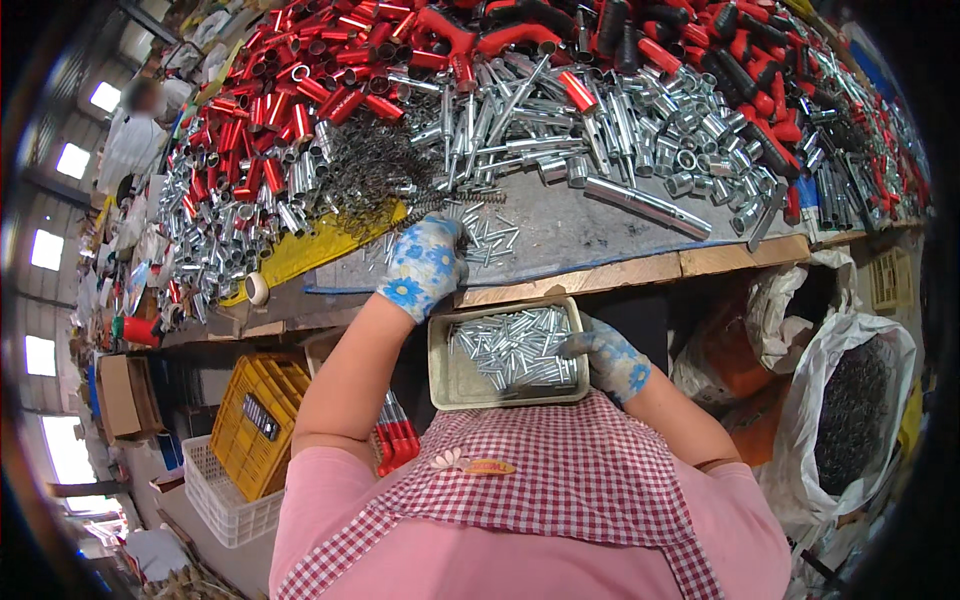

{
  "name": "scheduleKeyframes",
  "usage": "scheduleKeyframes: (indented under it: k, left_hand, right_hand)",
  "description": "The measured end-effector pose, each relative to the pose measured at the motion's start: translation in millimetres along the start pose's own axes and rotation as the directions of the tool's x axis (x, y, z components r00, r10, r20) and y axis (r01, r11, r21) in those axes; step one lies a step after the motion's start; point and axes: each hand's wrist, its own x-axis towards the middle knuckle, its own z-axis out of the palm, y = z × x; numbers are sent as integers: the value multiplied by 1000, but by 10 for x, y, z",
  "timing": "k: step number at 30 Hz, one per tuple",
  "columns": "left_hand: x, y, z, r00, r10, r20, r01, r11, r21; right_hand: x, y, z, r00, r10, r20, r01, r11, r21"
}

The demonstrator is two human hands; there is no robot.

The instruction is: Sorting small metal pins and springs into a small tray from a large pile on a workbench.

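My left hand (422,266), in a white glove with blue flowers, rests at the table's near edge beside loose small silver pins (492,240). Its fingers curl inward, and whatever they hold is hidden. In front of my apron is a shallow pale rectangular tray (437,362), partly filled with similar silver pins (515,348). My right hand (615,362), gloved the same way, grips the tray's right side with its thumb over the rim. Dark coil springs (375,165) lie in a tangled heap just beyond my left hand.
Red metal sleeves (340,105), silver tubes (540,110) and red-black handles (745,85) pile across the table. One long silver tube (648,207) lies near the wooden front edge (640,274). Below are a yellow crate (255,420), a white basket (225,500) and a white sack (900,400).
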Motion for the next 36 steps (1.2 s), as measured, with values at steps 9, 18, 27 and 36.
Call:
scheduleKeyframes:
  k: [9, 18, 27, 36]
  left_hand:
    - [46, -112, -57, 991, -123, 59, 133, 960, -245]
    - [-431, 299, -352, 991, -11, 134, 73, 881, -468]
    - [-172, -187, -396, 997, 11, -79, -18, 996, -91]
    - [129, -199, -538, 928, 206, 309, -227, 973, 35]
  right_hand:
    - [-40, 2, 17, 1000, -6, 0, 6, 1000, 23]
    - [-25, -26, 33, 999, -12, 39, 10, 999, 42]
    - [-59, -20, 49, 999, -17, 29, 17, 1000, 3]
    - [-62, -29, 59, 1000, -5, 13, 5, 999, 41]
